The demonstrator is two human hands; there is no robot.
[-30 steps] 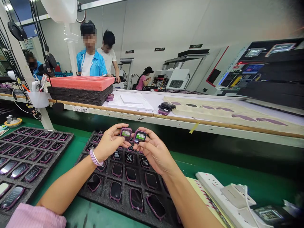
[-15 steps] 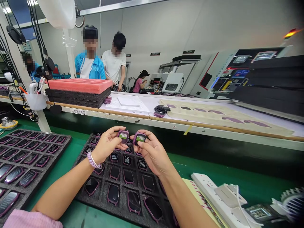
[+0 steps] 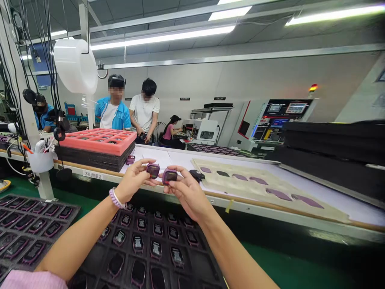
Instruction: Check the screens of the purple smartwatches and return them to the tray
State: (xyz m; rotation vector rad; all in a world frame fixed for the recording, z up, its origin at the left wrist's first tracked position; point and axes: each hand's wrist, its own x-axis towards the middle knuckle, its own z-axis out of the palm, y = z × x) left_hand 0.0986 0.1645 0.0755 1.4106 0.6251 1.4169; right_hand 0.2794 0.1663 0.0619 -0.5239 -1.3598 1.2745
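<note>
My left hand (image 3: 134, 180) pinches a purple-framed smartwatch body (image 3: 153, 170) between thumb and fingers. Close beside it, a second purple smartwatch body (image 3: 170, 176) is gripped in my right hand (image 3: 188, 192), thumb on its lower edge. Both screens face me and look mostly dark, with a little colour on them. A narrow gap separates the two. Below my hands lies a black foam tray (image 3: 197, 263) whose pockets hold rows of similar watch bodies, several with white text lit on their screens. My forearms cover parts of this tray.
Another filled tray (image 3: 72, 208) lies at the left. Behind my hands runs a raised shelf (image 3: 240, 202) with a beige mat (image 3: 228, 184) bearing purple pieces, a red foam tray (image 3: 126, 148) on black ones, and stacked black trays (image 3: 331, 160). A white cup (image 3: 45, 160) hangs by the post.
My view has tilted upward, so the ceiling lights show and the trays sit lower. Both hands still hold the watch bodies, now seen against the shelf edge; their screens have gone from bright green-white to darker.
</note>
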